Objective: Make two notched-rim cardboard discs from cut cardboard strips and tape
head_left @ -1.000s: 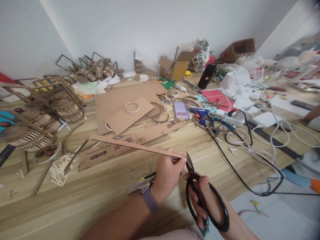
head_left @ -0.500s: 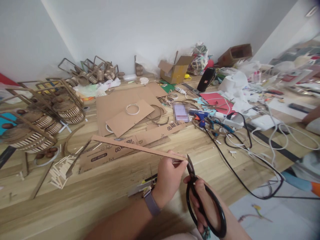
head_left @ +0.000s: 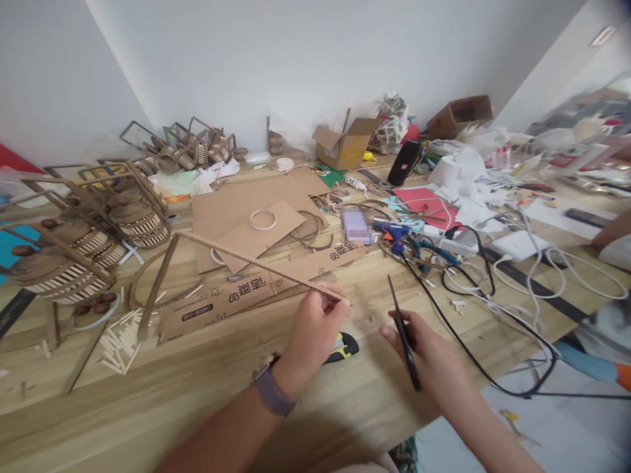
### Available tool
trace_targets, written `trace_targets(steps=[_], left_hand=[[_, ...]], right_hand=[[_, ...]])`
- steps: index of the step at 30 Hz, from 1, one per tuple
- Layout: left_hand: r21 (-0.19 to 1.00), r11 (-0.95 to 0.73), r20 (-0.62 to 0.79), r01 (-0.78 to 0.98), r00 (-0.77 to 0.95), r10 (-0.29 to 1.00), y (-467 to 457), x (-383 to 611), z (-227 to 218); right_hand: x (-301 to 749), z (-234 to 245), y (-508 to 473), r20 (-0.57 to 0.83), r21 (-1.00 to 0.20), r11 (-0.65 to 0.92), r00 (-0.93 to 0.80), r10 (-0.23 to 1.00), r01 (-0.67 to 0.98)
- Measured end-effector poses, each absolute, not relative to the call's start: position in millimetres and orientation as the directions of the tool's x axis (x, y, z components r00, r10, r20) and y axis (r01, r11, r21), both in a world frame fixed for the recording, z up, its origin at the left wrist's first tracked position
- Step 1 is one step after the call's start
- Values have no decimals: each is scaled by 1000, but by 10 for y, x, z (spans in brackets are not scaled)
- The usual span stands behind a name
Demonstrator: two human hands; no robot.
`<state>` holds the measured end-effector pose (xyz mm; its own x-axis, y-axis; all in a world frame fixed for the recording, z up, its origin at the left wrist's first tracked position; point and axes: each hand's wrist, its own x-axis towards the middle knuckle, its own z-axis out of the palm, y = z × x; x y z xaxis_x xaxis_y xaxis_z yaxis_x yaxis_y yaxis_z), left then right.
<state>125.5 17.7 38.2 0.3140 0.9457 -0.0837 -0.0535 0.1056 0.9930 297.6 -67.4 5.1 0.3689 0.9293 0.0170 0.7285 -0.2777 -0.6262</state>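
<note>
1. Head view: the left hand [head_left: 315, 328] pinches the near end of a long cardboard strip [head_left: 256, 263] between thumb and fingers. The strip slants up and away to the left, lifted off the bench [head_left: 197, 381], with its far end out over the loose cardboard sheets [head_left: 231, 203].
2. The right hand [head_left: 428, 351] is wrapped around the handles of the black scissors [head_left: 401, 325]. The blades look closed, tips pointing up and away, and they stand apart from the strip's near end.
3. Risk, as I judge it: the strip is gripped at one end only, so it could sag, swing or kink.
4. The scissor tips stand near the left fingers, so a careless approach could nick them.
5. A black cable [head_left: 458, 348] trails just beside the right hand. A wrist could snag it and tug the blue glue gun [head_left: 394, 231] it seems to run to.
6. A yellow-and-black tool [head_left: 344, 347] lies just under the left hand, near the bench edge, and a nudge might send it off.
7. The count:
   - two hands
   - one held strip
   - one pair of scissors
   - one white ring [head_left: 262, 219] on the cardboard
   - one glue gun
   - one heap of short sticks [head_left: 118, 338] — too many to number
</note>
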Motion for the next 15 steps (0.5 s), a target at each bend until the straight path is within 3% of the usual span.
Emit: trace_targets(steps=[4, 7, 10, 13, 15], left_hand=[[981, 192, -157, -10, 536, 830, 325, 1011, 742], [986, 169, -137, 13, 647, 750, 366, 872, 870], [984, 180, -138, 9, 674, 726, 348, 799, 805], [972, 234, -157, -31, 655, 739, 279, 751, 670], [956, 281, -157, -91, 649, 745, 216, 706, 603]], right_hand=[[3228, -61, -413, 236, -294, -133, 207, 949, 946], [3215, -30, -310, 297, -190, -28, 84, 951, 981], [3038, 199, -311, 402, -230, 167, -63, 913, 959], [2746, 497, -353, 500, -354, 458, -249, 829, 815], [2550, 618, -360, 537, -399, 557, -307, 785, 728]])
